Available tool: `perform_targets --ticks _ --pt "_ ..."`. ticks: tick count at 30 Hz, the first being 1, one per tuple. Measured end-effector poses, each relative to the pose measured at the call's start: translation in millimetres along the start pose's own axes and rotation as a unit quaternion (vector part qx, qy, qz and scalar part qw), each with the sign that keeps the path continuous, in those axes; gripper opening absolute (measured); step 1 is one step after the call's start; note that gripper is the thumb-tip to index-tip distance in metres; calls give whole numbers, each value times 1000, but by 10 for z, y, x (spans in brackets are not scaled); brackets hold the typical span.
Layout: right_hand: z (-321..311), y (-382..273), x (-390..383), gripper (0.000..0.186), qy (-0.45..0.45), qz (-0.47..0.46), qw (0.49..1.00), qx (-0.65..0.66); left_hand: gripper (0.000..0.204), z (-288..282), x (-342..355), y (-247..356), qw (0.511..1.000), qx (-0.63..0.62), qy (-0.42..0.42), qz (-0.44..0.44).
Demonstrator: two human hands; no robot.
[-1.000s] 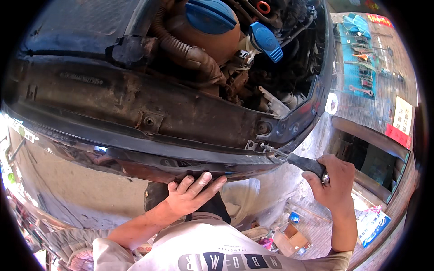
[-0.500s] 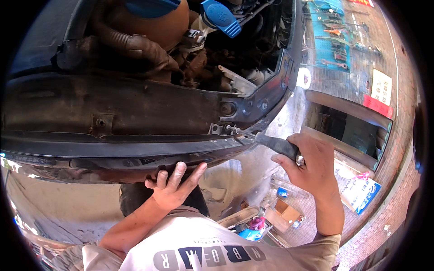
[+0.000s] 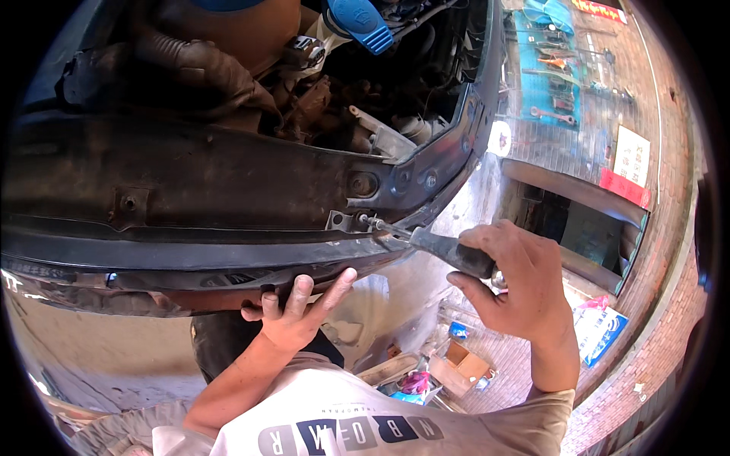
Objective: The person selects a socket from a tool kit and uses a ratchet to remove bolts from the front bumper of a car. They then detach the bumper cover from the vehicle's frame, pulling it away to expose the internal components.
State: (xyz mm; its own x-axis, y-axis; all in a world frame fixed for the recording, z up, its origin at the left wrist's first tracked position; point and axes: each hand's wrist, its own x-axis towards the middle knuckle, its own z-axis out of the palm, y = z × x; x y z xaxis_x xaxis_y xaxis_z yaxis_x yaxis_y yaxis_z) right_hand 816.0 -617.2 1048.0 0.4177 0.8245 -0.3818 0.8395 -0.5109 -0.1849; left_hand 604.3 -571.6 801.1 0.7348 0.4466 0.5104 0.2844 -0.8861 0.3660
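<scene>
My right hand [image 3: 517,281] is closed around the dark handle of a screwdriver-like driver [image 3: 445,249] with a metal end. Its slim shaft points left, and the tip meets a small bolt [image 3: 363,220] beside a metal tab [image 3: 338,220] on the car's front panel. Below the panel, my left hand [image 3: 295,310] rests with fingers spread against the glossy dark bumper edge [image 3: 220,280]. It holds nothing. Whether the bolt is turning cannot be seen.
The engine bay holds a brown tank [image 3: 228,38], a blue cap [image 3: 361,24] and a ribbed hose [image 3: 171,53]. A blue tool board [image 3: 547,83] hangs on the wall at right. An open cardboard box [image 3: 460,368] sits on the ground behind my right arm.
The view has shifted, so the car and wall appear farther left. The driver's tip stays at the same bolt, and its handle remains in my right hand. My left hand stays at the bumper.
</scene>
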Motion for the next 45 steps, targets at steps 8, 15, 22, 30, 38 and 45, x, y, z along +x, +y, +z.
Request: perform_targets --ticks 8,15,22,30,38,45 --pt "-7 132 21 40 4 -68 998 -14 54 -10 217 22 1000 10 19 11" --pt "-33 75 64 40 17 -33 998 -48 57 -31 212 42 999 25 -9 22" --pt "-31 175 41 39 -16 -83 994 -69 55 -85 174 1 994 45 -69 68" --pt "-43 80 66 36 0 -49 998 -37 57 -68 238 56 999 31 -28 18" --pt "-50 171 16 42 -27 -92 994 -59 59 -58 237 61 1000 25 -18 0" --pt "-18 126 29 42 7 -68 993 -93 55 -45 224 75 1000 25 -18 -7"
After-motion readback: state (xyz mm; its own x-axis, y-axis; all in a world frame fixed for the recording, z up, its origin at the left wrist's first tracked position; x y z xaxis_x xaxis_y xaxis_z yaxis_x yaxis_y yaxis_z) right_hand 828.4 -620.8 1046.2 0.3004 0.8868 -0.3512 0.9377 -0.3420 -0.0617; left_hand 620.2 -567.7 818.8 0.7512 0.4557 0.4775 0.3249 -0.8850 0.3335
